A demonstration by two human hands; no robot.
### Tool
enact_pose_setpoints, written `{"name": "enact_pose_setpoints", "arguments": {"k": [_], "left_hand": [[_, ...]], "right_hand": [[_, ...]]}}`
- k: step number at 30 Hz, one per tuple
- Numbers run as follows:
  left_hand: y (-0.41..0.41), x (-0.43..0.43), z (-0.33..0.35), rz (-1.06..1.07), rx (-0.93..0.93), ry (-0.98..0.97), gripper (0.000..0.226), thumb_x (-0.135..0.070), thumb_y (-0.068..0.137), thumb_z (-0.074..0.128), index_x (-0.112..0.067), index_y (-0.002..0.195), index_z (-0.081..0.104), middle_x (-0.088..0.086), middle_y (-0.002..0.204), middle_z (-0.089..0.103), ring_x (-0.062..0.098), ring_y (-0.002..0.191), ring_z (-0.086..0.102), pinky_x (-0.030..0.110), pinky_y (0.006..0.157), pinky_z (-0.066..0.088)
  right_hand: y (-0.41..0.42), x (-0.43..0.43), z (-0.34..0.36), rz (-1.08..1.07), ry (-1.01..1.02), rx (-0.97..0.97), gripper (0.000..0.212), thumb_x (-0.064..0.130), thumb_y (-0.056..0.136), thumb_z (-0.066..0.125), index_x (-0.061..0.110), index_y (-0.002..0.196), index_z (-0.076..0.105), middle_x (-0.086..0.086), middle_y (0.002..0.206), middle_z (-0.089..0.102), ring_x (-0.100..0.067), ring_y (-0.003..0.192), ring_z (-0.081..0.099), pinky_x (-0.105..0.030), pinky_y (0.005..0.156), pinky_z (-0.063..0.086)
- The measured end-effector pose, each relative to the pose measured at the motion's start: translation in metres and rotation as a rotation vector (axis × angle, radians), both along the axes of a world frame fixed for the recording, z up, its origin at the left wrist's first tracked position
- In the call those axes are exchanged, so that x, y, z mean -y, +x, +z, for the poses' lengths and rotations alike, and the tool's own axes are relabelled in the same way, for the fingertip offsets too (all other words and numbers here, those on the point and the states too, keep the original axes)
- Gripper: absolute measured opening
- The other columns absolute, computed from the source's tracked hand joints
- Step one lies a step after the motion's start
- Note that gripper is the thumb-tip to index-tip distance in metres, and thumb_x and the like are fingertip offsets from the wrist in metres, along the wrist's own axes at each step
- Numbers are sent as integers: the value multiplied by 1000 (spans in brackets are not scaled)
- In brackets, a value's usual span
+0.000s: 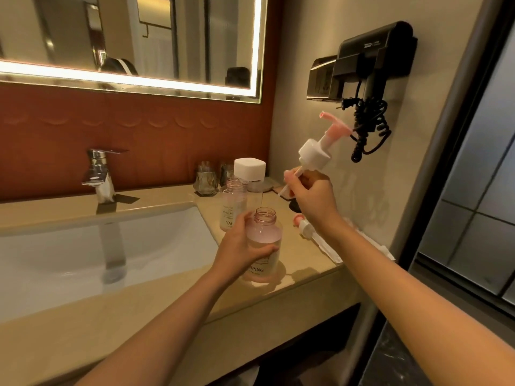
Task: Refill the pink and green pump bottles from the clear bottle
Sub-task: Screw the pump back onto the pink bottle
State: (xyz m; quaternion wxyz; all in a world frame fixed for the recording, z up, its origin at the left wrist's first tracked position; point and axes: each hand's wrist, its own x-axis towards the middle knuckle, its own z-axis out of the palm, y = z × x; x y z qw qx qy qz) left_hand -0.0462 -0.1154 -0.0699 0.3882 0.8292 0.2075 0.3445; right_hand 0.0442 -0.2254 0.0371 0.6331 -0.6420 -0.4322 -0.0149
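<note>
On the beige stone counter my left hand grips the pink translucent plastic bottle, open-necked, label ending "PING"; a 2nd open, paler bottle just behind it reads "YA", with 1 white-capped clear bottle beyond. Of 2 white-and-pink pump heads, my right hand pinches 1 raised pump head by its stem above the pink bottle; the other pump head lies on white tissue.

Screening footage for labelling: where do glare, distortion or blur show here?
Head view: the mirror's light strip glares white; the wide lens bows the counter edge; the faucet casts a shadow rightward; pink bottle in the left hand and pump in the right hand look slightly soft.
</note>
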Motion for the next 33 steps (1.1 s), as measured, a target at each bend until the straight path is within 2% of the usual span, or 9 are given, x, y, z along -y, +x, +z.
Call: {"name": "enact_pose_setpoints", "arguments": {"k": [4,8,11,15,19,23,27,30,33], "left_hand": [[-9,-7,1,-49,-29,-36,88,-45,63,81,-24,136,36,-3,135,49,16,120,48,33,97,45],[-9,-7,-1,-46,-13,-59,88,-47,62,81,-23,134,38,-3,133,52,14,116,51,34,95,47],[-8,-5,-6,-30,17,-89,86,-44,63,81,-23,134,37,-4,132,51,13,115,51,27,91,45],[-5,-4,-9,-19,43,-116,83,-40,66,81,-24,135,36,-5,133,50,12,114,49,22,86,41],[-3,-2,-12,-32,70,-176,81,-34,69,80,-25,136,34,-5,133,47,12,115,47,16,82,39],[-3,2,-16,-51,94,-218,78,-26,72,79,-28,134,32,-11,120,47,7,106,47,7,71,39],[-4,1,-24,-67,65,-180,76,-25,68,80,-28,129,34,-11,115,53,11,104,55,27,83,52],[-4,-3,-26,-61,56,-161,73,-30,66,81,-28,126,38,-10,113,56,12,102,57,36,87,53],[-4,-3,-27,-54,69,-156,72,-31,65,81,-31,123,39,-12,111,57,10,99,57,36,86,53]], "right_hand": [[-2,-13,-14,49,-255,-16,23,29,92,56,15,74,59,4,65,55,-8,62,50,-24,63,40],[1,-21,-29,100,-355,-137,14,21,87,63,21,74,58,5,78,61,-16,88,59,-38,90,46],[0,-23,-31,132,-308,-214,11,15,85,65,21,82,57,6,86,61,-20,101,56,-43,101,41],[-1,-27,-34,149,-224,-300,25,13,82,68,18,102,53,1,99,60,-19,105,53,-42,100,39],[0,-27,-42,182,-225,-316,38,18,79,72,20,109,49,4,97,57,-19,105,53,-41,99,42],[2,-28,-42,201,-290,-296,60,22,75,76,25,122,39,8,105,52,-16,107,51,-33,92,43],[4,-30,-37,212,-267,-276,73,22,74,77,27,133,33,5,122,46,-19,116,49,-39,100,43],[4,-30,-37,191,-263,-224,52,24,78,73,30,122,44,3,121,50,-22,118,50,-40,99,43],[2,-30,-36,207,-235,-137,43,24,80,71,27,118,50,9,113,54,-12,108,53,-26,87,47]]}}
